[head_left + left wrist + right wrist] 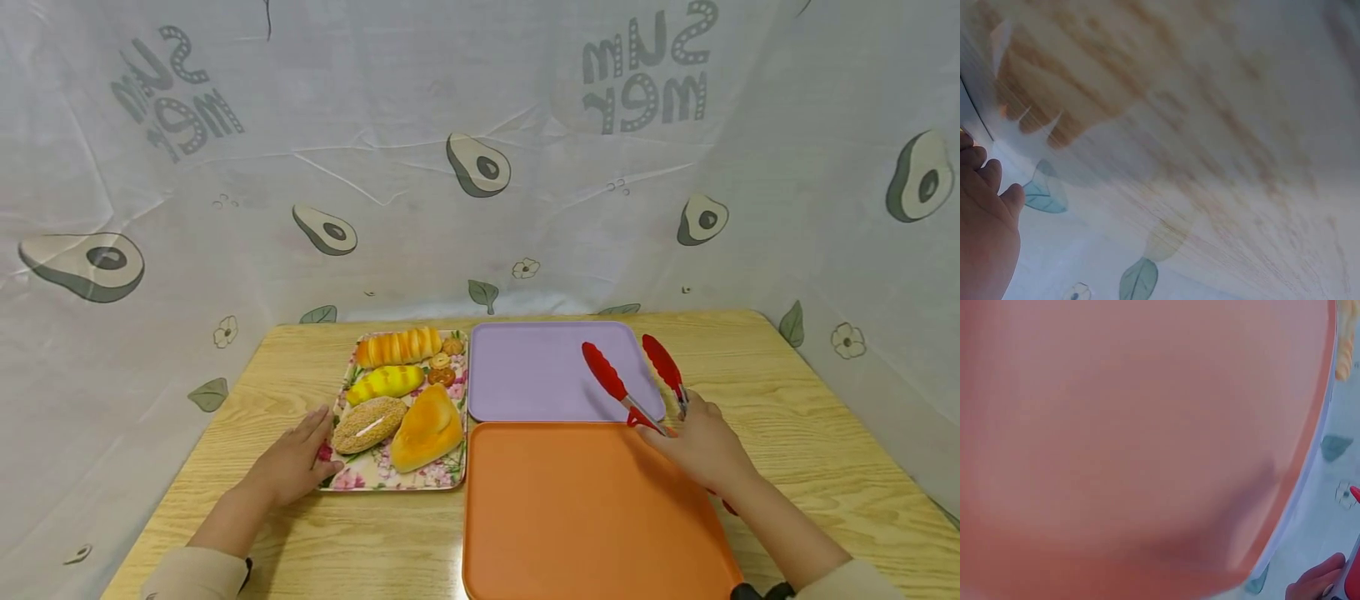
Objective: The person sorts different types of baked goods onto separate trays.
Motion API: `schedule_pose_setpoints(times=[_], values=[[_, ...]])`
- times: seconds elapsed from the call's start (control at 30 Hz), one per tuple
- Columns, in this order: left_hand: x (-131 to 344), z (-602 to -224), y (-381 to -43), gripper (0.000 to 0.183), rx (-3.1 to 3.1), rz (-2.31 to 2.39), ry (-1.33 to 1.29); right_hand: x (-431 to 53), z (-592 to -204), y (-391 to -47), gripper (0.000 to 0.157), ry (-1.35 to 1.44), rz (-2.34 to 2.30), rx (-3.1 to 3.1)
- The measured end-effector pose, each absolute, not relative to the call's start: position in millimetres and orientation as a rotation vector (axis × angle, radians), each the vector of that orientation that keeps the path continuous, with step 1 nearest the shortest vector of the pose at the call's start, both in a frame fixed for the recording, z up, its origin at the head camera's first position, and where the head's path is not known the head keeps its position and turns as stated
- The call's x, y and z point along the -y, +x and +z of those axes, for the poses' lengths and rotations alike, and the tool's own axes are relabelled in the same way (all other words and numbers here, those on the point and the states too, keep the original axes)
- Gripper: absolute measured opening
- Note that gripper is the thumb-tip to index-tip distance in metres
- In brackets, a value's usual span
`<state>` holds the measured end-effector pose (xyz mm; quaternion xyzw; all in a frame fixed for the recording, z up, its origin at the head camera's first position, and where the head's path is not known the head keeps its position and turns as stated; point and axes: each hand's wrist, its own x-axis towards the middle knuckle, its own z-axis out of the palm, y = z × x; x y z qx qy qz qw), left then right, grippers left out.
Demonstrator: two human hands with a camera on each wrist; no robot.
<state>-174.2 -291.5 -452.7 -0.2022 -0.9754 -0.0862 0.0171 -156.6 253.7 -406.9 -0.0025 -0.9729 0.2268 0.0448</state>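
Note:
My left hand (pixel 292 460) rests at the left edge of a floral tray (pixel 375 477), its fingers fairly straight and the thumb by the tray's lower corner. On that tray lie a ridged roll (pixel 399 347), a yellow bread (pixel 386 382), a seeded bun (pixel 369 425), a golden triangular bread (pixel 427 429) and several small cookies (pixel 441 377). My right hand (pixel 705 442) holds a pair of tongs with red tips (pixel 603 372), spread apart above the purple tray (pixel 547 375). Nothing is between the tips. The right wrist view shows only part of the tongs (pixel 1352 575).
An orange tray (pixel 585 508) lies in front of the purple one, right of the floral tray. All three sit on a wood-grain table (pixel 375 550). A white curtain (pixel 405 208) with avocado prints hangs behind and on both sides.

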Motion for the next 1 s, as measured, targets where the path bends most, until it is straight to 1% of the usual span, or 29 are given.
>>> schedule_pose_setpoints(times=[0.23, 0.57, 1.0], values=[[290, -451, -174, 0.077, 3.044, -0.277, -0.619, -225, -402, -160, 0.104, 0.110, 0.722, 2.960], [289, -449, -174, 0.078, 3.060, -0.293, -0.612, -184, -399, -167, 0.097, 0.207, 0.649, 2.991], [290, -451, -176, 0.078, 3.058, -0.281, -0.600, -134, -406, -166, 0.100, 0.329, 0.617, 3.048]])
